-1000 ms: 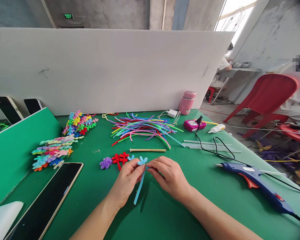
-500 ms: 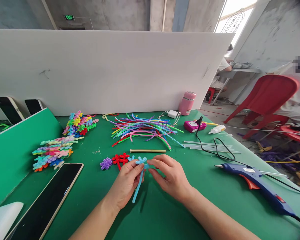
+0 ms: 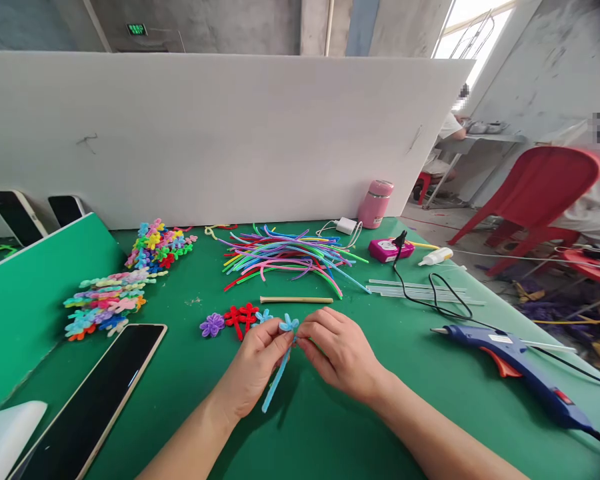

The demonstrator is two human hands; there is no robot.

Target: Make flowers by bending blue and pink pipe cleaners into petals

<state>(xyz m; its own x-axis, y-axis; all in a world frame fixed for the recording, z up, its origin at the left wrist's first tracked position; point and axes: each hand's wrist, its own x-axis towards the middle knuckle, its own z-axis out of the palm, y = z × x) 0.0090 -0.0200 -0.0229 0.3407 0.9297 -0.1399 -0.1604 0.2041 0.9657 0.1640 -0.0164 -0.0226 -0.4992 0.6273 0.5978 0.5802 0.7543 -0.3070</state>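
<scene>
A light blue pipe cleaner [image 3: 276, 385], bent into petal loops at its top with a straight end hanging down, is pinched in my left hand [image 3: 256, 363]. My right hand [image 3: 341, 350] closes its thumb and forefinger on the same pipe cleaner just under the loops. Just beyond my left hand lie a finished-looking light blue flower [image 3: 264, 316], red pipe-cleaner flowers [image 3: 241, 319] and a purple flower [image 3: 212, 325]. A thin wooden stick [image 3: 296, 300] lies crosswise past my fingers.
Loose coloured pipe cleaners [image 3: 290, 257] are heaped behind the stick. Rows of flowers [image 3: 107, 303] and a phone [image 3: 93, 400] lie left. On the right are a blue glue gun [image 3: 505, 347] with its cord, clear glue sticks [image 3: 420, 292], a pink box [image 3: 390, 249] and a pink bottle [image 3: 376, 204].
My right hand has closed in on the pipe cleaner beside the left fingers. The blue loops have turned and shifted slightly right; the view has moved a little.
</scene>
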